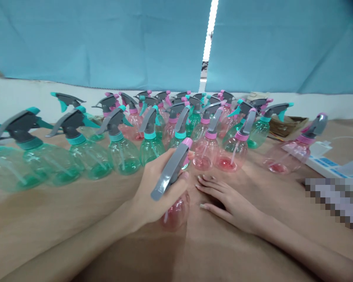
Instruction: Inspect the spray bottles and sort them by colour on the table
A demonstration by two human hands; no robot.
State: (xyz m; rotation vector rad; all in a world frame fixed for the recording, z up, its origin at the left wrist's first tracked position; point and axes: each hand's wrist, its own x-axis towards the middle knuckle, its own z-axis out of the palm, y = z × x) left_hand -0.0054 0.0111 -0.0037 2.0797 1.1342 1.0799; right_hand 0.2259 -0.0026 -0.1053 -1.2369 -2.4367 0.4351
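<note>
My left hand (155, 184) is wrapped round the neck of a pink spray bottle (175, 215), just below its grey trigger head. The bottle is close to me on the brown table, and my fingers partly cover it. To its right, my right hand (226, 197) lies palm down with fingers stretched out and nothing in it. Beyond the hands stand two pink spray bottles with grey heads, one nearer the middle (205, 154) and one beside it (231, 158). A green spray bottle (125, 156) stands in the row to the left.
Several more green and pink spray bottles crowd the back of the table (106, 231). A single pink bottle (288, 156) stands at the right, near a white power strip (326, 166). Behind that is a brown box (288, 124). A blue curtain (106, 43) hangs at the back.
</note>
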